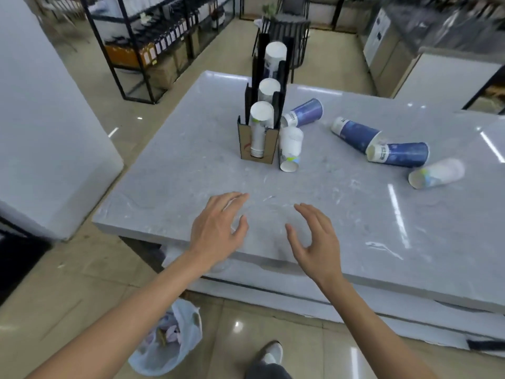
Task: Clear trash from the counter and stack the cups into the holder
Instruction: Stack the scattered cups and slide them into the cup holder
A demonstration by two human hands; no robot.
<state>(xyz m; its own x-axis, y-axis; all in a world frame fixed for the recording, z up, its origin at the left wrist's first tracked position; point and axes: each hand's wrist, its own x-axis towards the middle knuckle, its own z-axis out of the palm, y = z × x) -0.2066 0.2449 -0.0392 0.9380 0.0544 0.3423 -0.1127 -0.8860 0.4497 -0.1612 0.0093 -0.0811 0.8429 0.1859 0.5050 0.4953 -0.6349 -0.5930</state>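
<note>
While tapered paper cups (355, 134) litter the glossy marble counter (175, 187), both hands' (218, 225) grips hover wide, empty

Counter (341, 203): right end cut by frame edge. Holder (257, 143): side walls hide the lower parts of the cup stacks (259, 127); count per stack unreadable. Print on the blue cups (355, 134) too small to read. Trash bag (166, 337) on floor below the near left corner: contents blurred. Shelves (153, 36) and far background smeared.
</note>
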